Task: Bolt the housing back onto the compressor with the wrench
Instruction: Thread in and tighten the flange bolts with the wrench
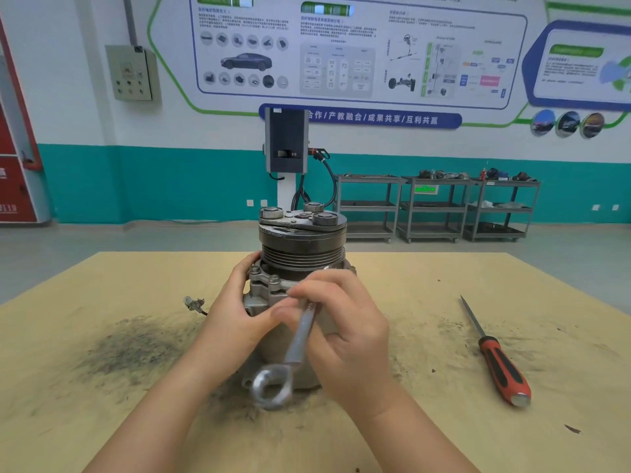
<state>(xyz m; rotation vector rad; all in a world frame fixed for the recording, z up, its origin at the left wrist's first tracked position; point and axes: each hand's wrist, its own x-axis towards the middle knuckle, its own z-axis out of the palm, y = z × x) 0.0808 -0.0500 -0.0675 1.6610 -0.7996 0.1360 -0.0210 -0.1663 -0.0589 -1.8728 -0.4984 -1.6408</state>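
The compressor (302, 247) stands upright on the wooden table (102, 285), its dark grooved pulley on top. Below the pulley sits the grey metal housing (264, 285), with two bolt heads (274, 278) showing on its flange. My left hand (235, 315) grips the housing's left side. My right hand (345, 332) holds a silver wrench (300, 339) by its shaft. The wrench's upper end lies against the housing under my fingers and is hidden. Its ring end (271, 387) points down toward me.
A red-and-black-handled screwdriver (495, 356) lies on the table at the right. A small connector with a wire (194, 303) lies left of the compressor. Dark grime marks the table at the left. Grey shelving carts (437, 206) stand by the far wall.
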